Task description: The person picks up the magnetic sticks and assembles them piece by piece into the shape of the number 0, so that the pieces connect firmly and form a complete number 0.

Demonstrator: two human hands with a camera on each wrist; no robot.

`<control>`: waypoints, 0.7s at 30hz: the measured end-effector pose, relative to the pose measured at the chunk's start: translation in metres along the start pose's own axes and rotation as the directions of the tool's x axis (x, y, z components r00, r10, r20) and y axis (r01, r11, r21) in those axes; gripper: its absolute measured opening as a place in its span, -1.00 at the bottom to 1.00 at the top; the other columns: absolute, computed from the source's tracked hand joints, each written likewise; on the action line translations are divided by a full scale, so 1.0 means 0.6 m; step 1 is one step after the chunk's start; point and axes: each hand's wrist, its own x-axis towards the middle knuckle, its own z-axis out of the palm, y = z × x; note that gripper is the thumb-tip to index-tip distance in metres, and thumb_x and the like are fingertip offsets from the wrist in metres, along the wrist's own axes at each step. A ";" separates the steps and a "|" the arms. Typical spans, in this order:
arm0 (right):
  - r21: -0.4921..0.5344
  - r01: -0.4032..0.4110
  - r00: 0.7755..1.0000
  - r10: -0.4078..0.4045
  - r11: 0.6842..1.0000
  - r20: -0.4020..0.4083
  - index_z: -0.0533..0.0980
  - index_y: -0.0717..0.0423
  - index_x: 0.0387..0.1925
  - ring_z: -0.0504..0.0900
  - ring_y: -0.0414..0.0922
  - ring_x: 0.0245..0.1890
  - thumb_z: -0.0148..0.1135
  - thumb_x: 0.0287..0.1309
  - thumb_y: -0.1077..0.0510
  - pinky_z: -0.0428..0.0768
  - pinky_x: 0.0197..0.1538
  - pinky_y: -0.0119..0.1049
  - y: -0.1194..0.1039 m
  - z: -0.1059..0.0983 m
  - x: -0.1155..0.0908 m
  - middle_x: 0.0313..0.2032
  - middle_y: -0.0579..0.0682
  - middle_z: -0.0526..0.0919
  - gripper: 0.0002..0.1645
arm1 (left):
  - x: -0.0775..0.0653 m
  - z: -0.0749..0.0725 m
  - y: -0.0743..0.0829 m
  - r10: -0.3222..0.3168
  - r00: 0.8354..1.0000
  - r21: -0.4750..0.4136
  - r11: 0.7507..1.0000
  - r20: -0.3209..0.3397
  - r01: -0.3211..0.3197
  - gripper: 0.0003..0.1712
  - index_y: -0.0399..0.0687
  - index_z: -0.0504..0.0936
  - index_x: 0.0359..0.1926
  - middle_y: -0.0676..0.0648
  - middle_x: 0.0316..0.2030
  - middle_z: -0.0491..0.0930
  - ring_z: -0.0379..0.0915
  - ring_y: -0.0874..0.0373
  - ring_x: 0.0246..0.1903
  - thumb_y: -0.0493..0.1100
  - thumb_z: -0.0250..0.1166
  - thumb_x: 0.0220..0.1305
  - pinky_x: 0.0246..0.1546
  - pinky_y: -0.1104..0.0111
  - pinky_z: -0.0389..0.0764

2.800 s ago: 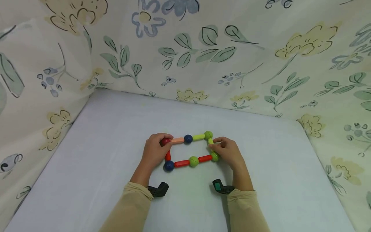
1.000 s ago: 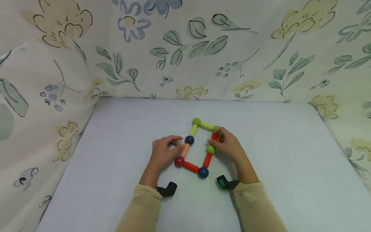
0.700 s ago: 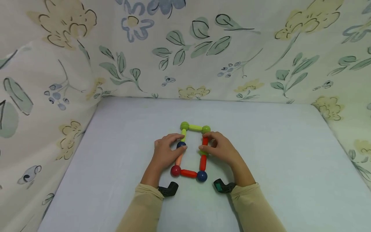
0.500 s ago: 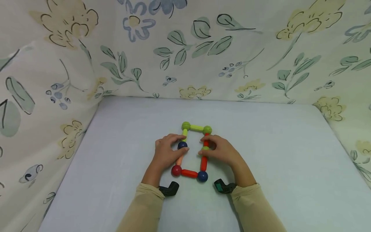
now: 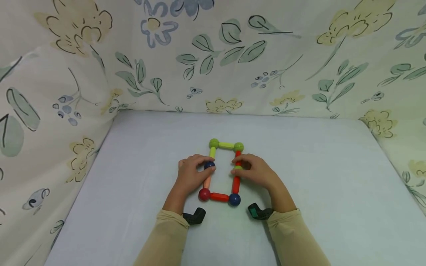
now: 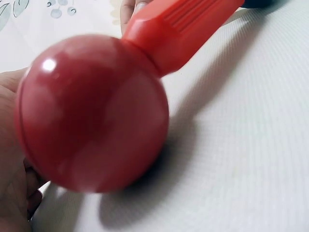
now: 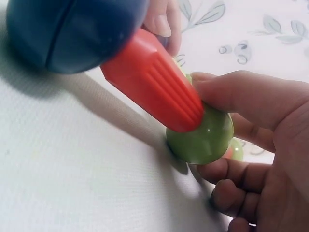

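Balls and rods from a magnetic building set are joined into a rectangle, its long sides running away from the person. My left hand pinches the dark blue ball midway along the left side. Opposite, my right hand grips the green ball midway along the right side, thumb and fingers around it. The near corners are a dark red ball and another blue ball, with a red rod between them. Green balls form the far corners, joined by a yellow-green rod.
A white tabletop lies beneath everything. Flower-printed fabric rises behind the table and along its sides. A black wrist camera sits on each wrist, close to the near corners.
The rectangle has turned from lying crosswise to pointing away. My left hand has shifted from the red ball to a blue one, my right from the yellow-green rod to a green ball.
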 end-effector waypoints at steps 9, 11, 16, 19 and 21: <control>0.025 0.008 1.000 -0.007 1.000 -0.013 0.62 -0.15 -0.03 0.44 -0.05 -0.18 0.39 0.14 -0.07 0.49 -0.18 -0.24 0.003 -0.003 0.001 -0.23 -0.05 0.53 -0.65 | 0.001 -0.001 0.001 -0.018 1.000 0.006 1.000 0.010 0.018 -0.65 0.27 0.70 0.01 0.15 -0.04 0.65 0.48 0.16 0.06 0.13 0.38 0.20 0.14 0.10 0.10; 0.030 0.013 1.000 -0.013 0.999 -0.017 0.63 -0.14 -0.05 0.44 -0.05 -0.19 0.40 0.13 -0.07 0.50 -0.18 -0.24 0.003 -0.003 0.001 -0.25 -0.05 0.53 -0.66 | 0.000 -0.001 0.002 -0.020 1.000 0.003 1.000 0.009 0.020 -0.64 0.28 0.69 0.01 0.15 -0.04 0.64 0.48 0.16 0.07 0.14 0.39 0.20 0.14 0.10 0.10; 0.036 0.022 0.999 -0.021 0.999 -0.032 0.65 -0.12 -0.11 0.45 -0.06 -0.20 0.45 0.07 -0.06 0.50 -0.18 -0.24 -0.001 -0.001 0.001 -0.26 -0.06 0.54 -0.67 | 0.000 -0.001 0.003 -0.019 1.000 0.005 1.000 0.003 0.019 -0.63 0.27 0.69 0.02 0.15 -0.04 0.64 0.48 0.15 0.07 0.14 0.39 0.19 0.15 0.09 0.10; 0.027 0.019 0.999 -0.018 0.999 -0.041 0.67 -0.12 -0.13 0.45 -0.06 -0.21 0.46 0.06 -0.07 0.50 -0.19 -0.24 -0.003 0.002 0.001 -0.28 -0.06 0.54 -0.68 | -0.001 0.000 0.003 -0.026 1.000 0.015 1.000 0.003 0.026 -0.63 0.28 0.69 0.02 0.15 -0.03 0.64 0.48 0.14 0.08 0.15 0.39 0.19 0.16 0.08 0.10; 0.019 0.014 0.999 -0.013 1.000 -0.044 0.67 -0.13 -0.13 0.45 -0.07 -0.22 0.46 0.06 -0.07 0.50 -0.19 -0.25 -0.003 0.004 0.001 -0.28 -0.06 0.53 -0.68 | -0.002 0.001 0.003 -0.032 0.999 0.019 0.999 0.005 0.032 -0.63 0.28 0.69 0.02 0.14 -0.03 0.64 0.48 0.14 0.08 0.15 0.39 0.19 0.16 0.08 0.11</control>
